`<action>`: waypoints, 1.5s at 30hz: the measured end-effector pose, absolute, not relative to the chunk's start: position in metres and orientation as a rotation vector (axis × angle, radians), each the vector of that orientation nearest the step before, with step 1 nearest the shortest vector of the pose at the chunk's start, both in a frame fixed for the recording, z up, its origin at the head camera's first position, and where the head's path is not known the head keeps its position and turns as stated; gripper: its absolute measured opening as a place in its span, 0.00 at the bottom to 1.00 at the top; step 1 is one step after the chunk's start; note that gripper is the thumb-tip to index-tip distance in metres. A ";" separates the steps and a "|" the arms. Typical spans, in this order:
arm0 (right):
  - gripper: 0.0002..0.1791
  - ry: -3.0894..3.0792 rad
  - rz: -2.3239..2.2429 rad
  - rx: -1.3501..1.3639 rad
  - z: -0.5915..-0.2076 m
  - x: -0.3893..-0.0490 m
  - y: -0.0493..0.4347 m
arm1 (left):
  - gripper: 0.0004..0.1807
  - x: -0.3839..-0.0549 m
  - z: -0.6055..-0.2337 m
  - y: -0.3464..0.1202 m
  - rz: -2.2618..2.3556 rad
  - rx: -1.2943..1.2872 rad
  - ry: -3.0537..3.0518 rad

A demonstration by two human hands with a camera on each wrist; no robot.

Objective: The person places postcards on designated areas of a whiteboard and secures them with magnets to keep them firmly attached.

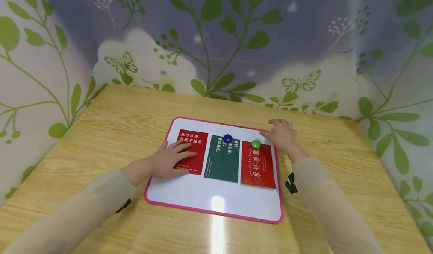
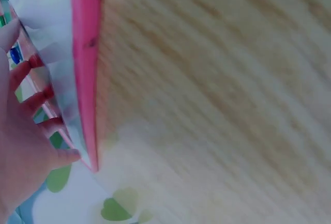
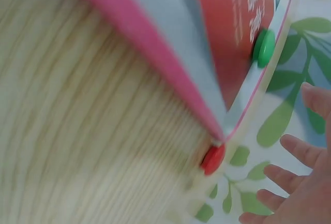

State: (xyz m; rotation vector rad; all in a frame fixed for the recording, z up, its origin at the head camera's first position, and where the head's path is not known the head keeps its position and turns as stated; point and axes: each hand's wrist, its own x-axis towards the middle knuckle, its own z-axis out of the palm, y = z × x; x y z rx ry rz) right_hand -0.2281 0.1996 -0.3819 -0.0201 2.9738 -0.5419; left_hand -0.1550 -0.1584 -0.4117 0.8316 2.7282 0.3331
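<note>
A whiteboard (image 1: 182,193) with a pink rim lies on the wooden table and bears three cards. My left hand (image 1: 168,160) rests with spread fingers on the left red card (image 1: 194,163). Beside that is a green card (image 1: 221,163) with a blue round magnet (image 1: 227,138) near its top. The right red card (image 1: 265,163) has a green magnet (image 1: 256,144) at its upper edge. Near the board's upper right corner, my right hand (image 1: 283,135) has loosely bent fingers and holds nothing. In the right wrist view, a red magnet (image 3: 213,159) sits by the board's corner; the head view hides it.
The wooden table (image 1: 338,163) spreads around the board on all sides. Behind it hangs a cloth (image 1: 135,43) printed with leaves and butterflies. Light glares on the board's lower middle.
</note>
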 end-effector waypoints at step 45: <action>0.30 2.903 -0.361 0.064 -0.397 -0.230 0.243 | 0.43 -0.152 -0.432 -0.178 0.193 0.746 2.925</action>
